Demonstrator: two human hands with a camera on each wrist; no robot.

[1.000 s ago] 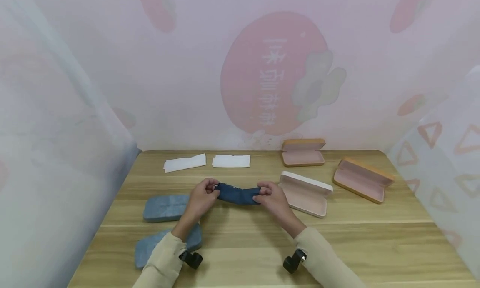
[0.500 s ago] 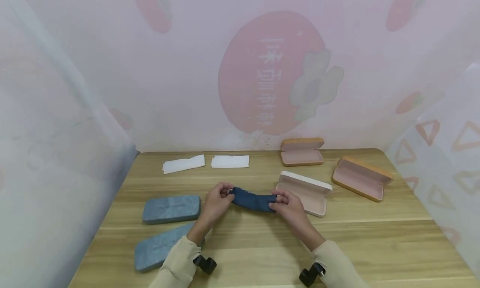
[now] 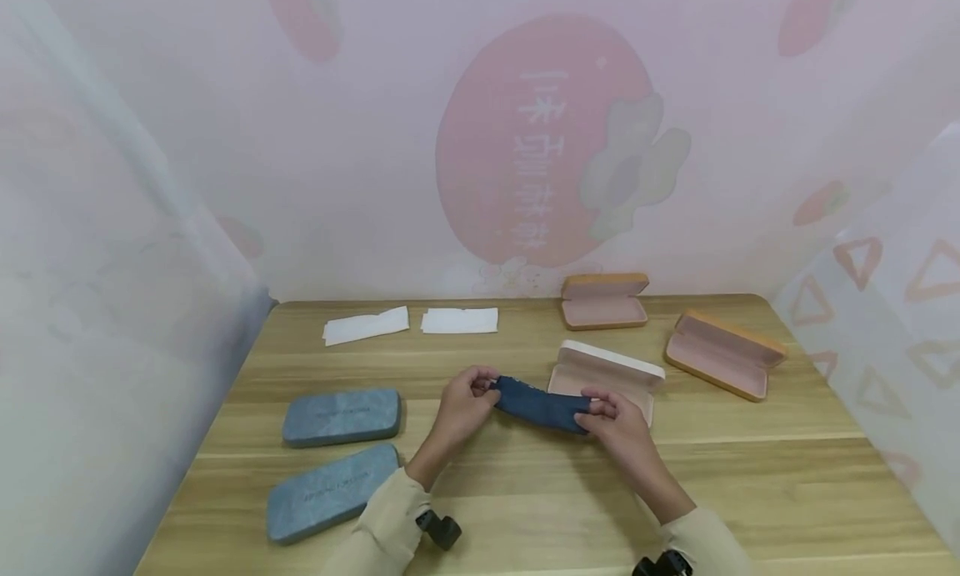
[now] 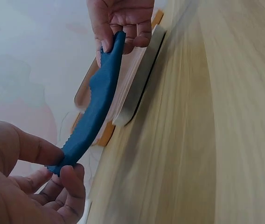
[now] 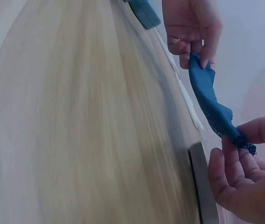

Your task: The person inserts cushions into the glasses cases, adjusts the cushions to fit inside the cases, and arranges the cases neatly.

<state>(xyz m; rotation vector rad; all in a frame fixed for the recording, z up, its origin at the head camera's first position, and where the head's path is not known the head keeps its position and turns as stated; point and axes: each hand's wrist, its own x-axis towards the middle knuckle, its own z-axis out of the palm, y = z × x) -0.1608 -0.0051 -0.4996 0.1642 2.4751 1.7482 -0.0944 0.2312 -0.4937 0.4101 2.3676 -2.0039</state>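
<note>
A person's two bare hands hold a dark blue strip of folded cloth with a zigzag-cut edge (image 3: 542,406) between them, raised above the light, wood-grained surface (image 3: 750,493). The left hand (image 3: 461,403) pinches one end between thumb and fingers, and the right hand (image 3: 622,433) pinches the other end the same way; the cloth sags a little along its middle. In the head view the cloth's right part overlaps the near edge of an open, white, oblong hard case with a pale pink lining (image 3: 606,369), which lies just beyond the right hand. Behind that case stands an open orange-brown oblong case with a pink lining (image 3: 604,311), near the far edge of the surface, and a second open orange-brown case (image 3: 720,361) lies askew farther right. To the left of the left hand lie two closed, blue-grey, mottled oblong cases with dark lettering on their lids, one farther back (image 3: 341,418) and one nearer (image 3: 330,494), the nearer one angled. Two flat, folded white strips, left (image 3: 366,326) and right (image 3: 459,321), lie side by side, slightly apart, toward the far edge.
</note>
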